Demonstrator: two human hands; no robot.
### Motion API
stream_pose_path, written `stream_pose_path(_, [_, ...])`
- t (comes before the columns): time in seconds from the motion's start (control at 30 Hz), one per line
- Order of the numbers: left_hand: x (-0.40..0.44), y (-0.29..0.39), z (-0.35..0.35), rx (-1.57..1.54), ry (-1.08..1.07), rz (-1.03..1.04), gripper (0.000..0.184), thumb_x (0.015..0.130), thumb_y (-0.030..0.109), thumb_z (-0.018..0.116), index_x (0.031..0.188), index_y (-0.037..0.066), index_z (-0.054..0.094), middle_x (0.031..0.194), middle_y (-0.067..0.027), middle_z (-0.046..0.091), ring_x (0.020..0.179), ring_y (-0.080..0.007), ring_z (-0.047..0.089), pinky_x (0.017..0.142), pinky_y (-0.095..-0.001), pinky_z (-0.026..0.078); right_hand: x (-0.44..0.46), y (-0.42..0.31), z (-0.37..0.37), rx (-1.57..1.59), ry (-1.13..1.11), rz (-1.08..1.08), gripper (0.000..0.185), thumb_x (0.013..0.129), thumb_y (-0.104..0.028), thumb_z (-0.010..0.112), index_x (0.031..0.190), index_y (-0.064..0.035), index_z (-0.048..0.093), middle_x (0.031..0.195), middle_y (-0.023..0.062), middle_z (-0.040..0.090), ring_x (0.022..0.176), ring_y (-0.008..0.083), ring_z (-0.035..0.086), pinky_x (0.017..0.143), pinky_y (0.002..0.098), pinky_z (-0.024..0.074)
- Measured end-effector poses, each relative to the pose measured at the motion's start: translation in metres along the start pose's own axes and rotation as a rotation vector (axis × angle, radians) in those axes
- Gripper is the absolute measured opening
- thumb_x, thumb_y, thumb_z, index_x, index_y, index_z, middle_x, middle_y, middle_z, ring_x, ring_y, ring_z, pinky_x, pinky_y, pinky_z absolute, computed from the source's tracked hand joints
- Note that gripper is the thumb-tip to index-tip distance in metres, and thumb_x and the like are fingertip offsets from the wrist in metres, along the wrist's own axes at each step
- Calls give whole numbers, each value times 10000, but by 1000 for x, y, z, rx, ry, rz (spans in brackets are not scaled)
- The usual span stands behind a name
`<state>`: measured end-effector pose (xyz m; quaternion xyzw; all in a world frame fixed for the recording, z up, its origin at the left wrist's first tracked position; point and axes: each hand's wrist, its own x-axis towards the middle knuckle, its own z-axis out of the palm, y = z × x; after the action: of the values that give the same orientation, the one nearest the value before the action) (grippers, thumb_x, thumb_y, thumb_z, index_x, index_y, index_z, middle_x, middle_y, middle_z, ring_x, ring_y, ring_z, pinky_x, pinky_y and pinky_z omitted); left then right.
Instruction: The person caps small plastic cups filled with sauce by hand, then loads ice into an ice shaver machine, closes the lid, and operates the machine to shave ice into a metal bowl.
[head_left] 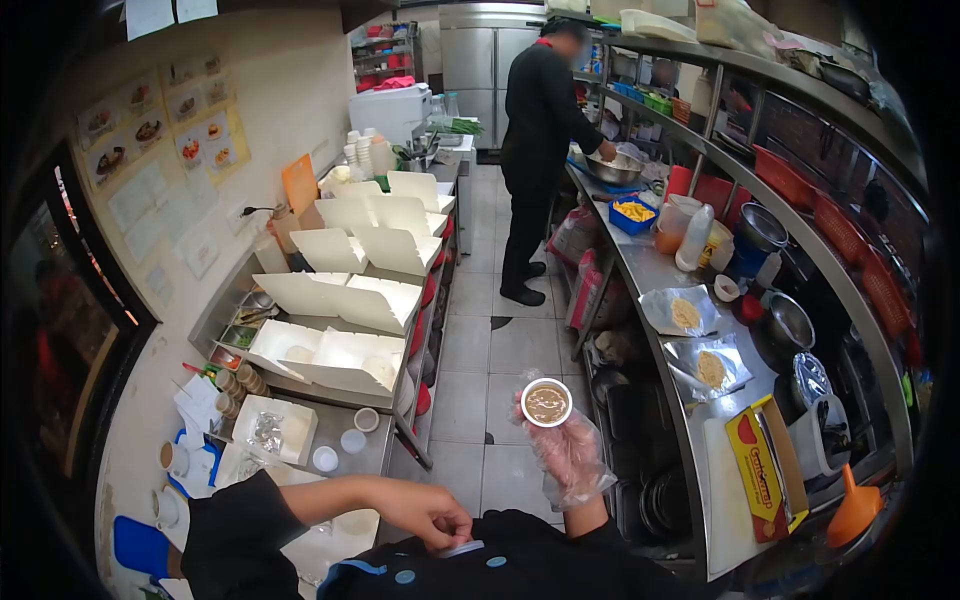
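My right hand (572, 450), in a clear plastic glove, holds up a small white cup (547, 402) over the aisle. Brown sauce with pale streaks fills the cup. Close to my dark jacket, my bare left hand (430, 515) pinches a translucent plastic lid (462, 549) by its edge. On the left counter near that arm lie another lid (353, 441), a small white cup (325, 458) and a further small cup (367, 419). An open white box (300, 420) with a foil-wrapped item (268, 432) is beside them.
Several open takeout boxes (345, 300) line the left counter. On the right steel counter (735, 405) are foil sheets with food (710, 368), a yellow wrap box (755, 470) and a white cutting board (730, 500). A co-worker (535, 150) stands by a metal bowl (612, 168) farther along.
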<state>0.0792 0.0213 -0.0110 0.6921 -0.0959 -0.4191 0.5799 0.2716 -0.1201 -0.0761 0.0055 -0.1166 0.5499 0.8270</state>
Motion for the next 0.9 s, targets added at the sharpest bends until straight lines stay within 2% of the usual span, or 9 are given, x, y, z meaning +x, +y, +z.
stream_pose_path(0.1, [5, -2, -8, -16, 10, 21, 122, 810, 70, 542, 905, -7, 546, 963, -64, 615, 781, -84, 554, 701, -250, 468, 14, -7, -5, -12, -19, 24, 552, 846, -91, 543, 1282, 119, 276, 1254, 330, 378, 1133, 442, 449, 900, 432, 489])
stream_pose_path(0.2, [12, 11, -20, 97, -2, -18, 104, 810, 55, 535, 892, -8, 537, 961, -66, 613, 759, -82, 550, 684, -242, 462, 21, -19, -8, -75, -6, 35, 552, 846, -103, 547, 1279, 116, 284, 1247, 326, 389, 1129, 436, 457, 896, 420, 493])
stream_pose_path(0.37, [27, 20, -31, 57, 76, -38, 94, 814, 92, 527, 865, 14, 512, 820, -26, 586, 688, -49, 512, 598, -224, 421, 34, -42, -18, -124, -24, 52, 548, 844, -106, 549, 1279, 109, 294, 1242, 315, 407, 1115, 423, 477, 895, 414, 494])
stream_pose_path(0.4, [33, 6, -31, 34, 120, 48, 102, 812, 113, 528, 867, 27, 510, 751, -7, 554, 664, -41, 496, 580, -214, 399, 36, -45, -19, -134, -34, 53, 546, 844, -107, 550, 1278, 109, 297, 1242, 313, 409, 1113, 420, 481, 896, 413, 494])
stream_pose_path(0.43, [35, 11, -30, 27, 145, 34, 103, 805, 114, 531, 861, 31, 509, 697, 4, 519, 635, -44, 475, 570, -212, 379, 39, -48, -19, -124, -33, 63, 546, 844, -108, 551, 1277, 108, 298, 1243, 311, 410, 1112, 418, 482, 897, 412, 493])
stream_pose_path(0.6, [41, 16, -35, 124, 186, -12, 112, 808, 130, 512, 858, 30, 501, 678, 6, 501, 611, -55, 444, 556, -224, 359, 45, -58, -30, -113, -20, 101, 553, 843, -115, 554, 1277, 109, 296, 1248, 309, 406, 1119, 416, 478, 909, 409, 487])
stream_pose_path(0.73, [43, 12, -34, -8, 218, 19, 131, 814, 137, 506, 887, 27, 494, 689, 1, 510, 623, -59, 456, 573, -225, 366, 48, -58, -34, 63, -22, 137, 549, 842, -31, 509, 1290, 128, 233, 1272, 344, 328, 1147, 466, 419, 925, 464, 469])
stream_pose_path(0.9, [41, 0, -23, -173, 282, 33, 128, 821, 122, 499, 906, 27, 491, 708, -4, 532, 650, -57, 484, 596, -224, 377, 53, -49, -39, 27, 20, 164, 545, 850, -42, 506, 1298, 113, 236, 1269, 337, 339, 1139, 457, 432, 918, 455, 476])
